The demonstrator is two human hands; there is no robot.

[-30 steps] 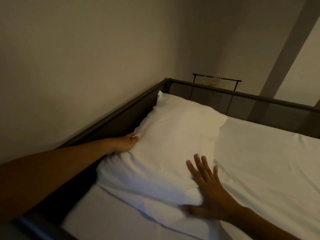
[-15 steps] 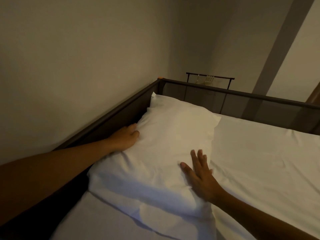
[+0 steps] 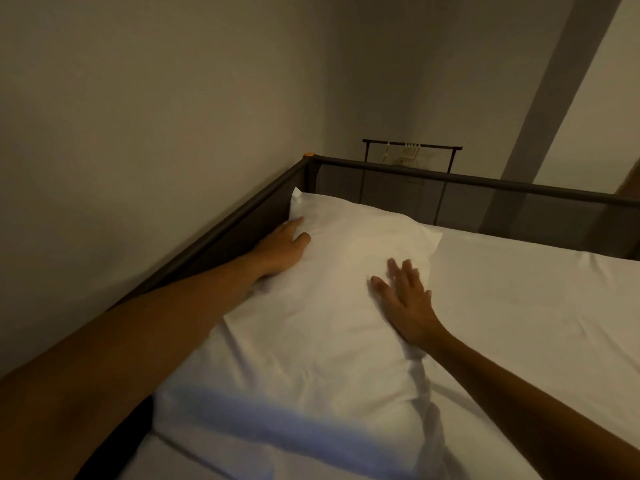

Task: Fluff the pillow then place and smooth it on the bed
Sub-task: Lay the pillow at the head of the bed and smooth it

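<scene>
A white pillow (image 3: 322,306) lies flat on the bed (image 3: 526,317), along the left rail with its far corner near the bed's corner. My left hand (image 3: 282,245) rests flat on the pillow's left edge beside the rail, fingers stretched forward. My right hand (image 3: 407,301) lies palm down on the pillow's right edge, fingers spread. Neither hand grips the cloth. The white sheet shows a few soft creases to the right.
A dark bed rail (image 3: 221,230) with mesh panels runs along the left and the far side (image 3: 485,183), with an orange cap at the corner (image 3: 308,154). Behind it stands a dark rack with hangers (image 3: 410,154). Walls close in on the left and behind.
Both hands have slid forward along the pillow toward its far end. The left hand has let go of its pinch on the edge and lies flat.
</scene>
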